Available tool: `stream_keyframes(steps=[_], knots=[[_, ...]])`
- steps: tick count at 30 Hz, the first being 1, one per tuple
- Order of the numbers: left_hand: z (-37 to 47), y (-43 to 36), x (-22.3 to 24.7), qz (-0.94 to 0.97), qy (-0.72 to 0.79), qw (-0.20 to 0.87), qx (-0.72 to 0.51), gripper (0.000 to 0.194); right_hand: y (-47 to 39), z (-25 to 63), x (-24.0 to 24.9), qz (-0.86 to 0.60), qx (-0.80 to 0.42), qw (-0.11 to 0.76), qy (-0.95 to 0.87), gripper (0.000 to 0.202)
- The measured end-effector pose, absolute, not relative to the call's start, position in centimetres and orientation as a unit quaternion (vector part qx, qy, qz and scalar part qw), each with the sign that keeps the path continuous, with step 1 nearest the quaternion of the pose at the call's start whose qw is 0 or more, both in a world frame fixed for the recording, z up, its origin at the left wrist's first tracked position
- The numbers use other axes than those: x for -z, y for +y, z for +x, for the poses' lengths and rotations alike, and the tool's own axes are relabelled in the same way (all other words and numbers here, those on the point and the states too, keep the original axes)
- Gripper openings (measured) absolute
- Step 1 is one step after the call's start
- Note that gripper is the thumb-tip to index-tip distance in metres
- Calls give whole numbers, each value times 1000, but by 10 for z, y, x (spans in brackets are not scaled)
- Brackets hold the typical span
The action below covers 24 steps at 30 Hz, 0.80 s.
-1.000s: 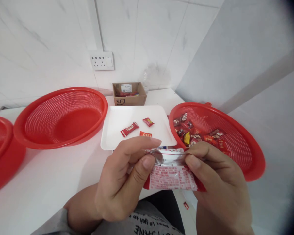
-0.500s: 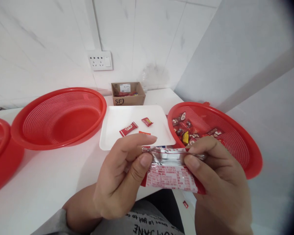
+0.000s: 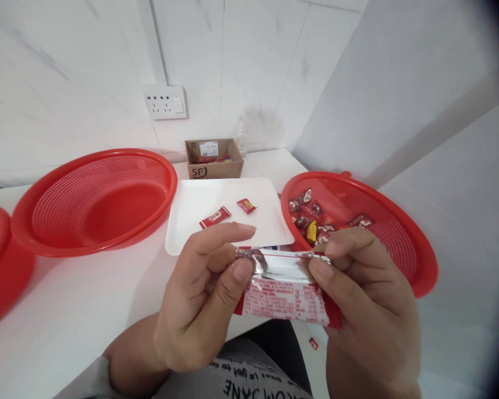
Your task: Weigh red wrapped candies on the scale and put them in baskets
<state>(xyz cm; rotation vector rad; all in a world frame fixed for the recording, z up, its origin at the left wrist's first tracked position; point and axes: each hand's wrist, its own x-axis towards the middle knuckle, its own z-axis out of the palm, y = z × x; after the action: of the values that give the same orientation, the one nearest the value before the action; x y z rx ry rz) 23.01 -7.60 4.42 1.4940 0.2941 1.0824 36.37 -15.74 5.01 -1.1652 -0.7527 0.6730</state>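
Note:
Both hands hold a small red-and-white food packet (image 3: 286,302) close in front of me, over the table's front edge. Fine red print covers its near side, and a shiny silver strip runs along its top. My left hand (image 3: 205,299) pinches the top left corner between thumb and fingers, its index finger stretched out above. At the top right corner, the thumb and fingers of my right hand (image 3: 366,293) grip the packet. Beyond it, a white tray (image 3: 191,194) bears a red wrapped bar (image 3: 215,217) and a small red wrapped candy (image 3: 247,206). My hands and the packet partly cover the tray's front.
To the right stands a red mesh basket (image 3: 407,244) with several wrapped candies. Another red basket (image 3: 103,166) is on the left, with part of a third red basket (image 3: 4,277) beside it. A cardboard box (image 3: 222,169) with packets stands behind the tray. A red wrapper (image 3: 313,343) lies below the table.
The silver strip looks flatter and broader, and the crumpled end beyond my right fingers no longer sticks out. Hands and packet sit slightly further left, as does the whole view.

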Motion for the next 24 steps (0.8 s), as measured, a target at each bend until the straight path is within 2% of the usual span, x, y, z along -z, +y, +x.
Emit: stream_keyframes(steps=[9, 24], knots=[[230, -75, -45, 643, 127, 607, -450, 32, -158, 363, -51, -520, -288, 727, -343, 16], [231, -75, -44, 620, 136, 609, -476, 29, -155, 353, -57, -522, -254, 746, -326, 10]])
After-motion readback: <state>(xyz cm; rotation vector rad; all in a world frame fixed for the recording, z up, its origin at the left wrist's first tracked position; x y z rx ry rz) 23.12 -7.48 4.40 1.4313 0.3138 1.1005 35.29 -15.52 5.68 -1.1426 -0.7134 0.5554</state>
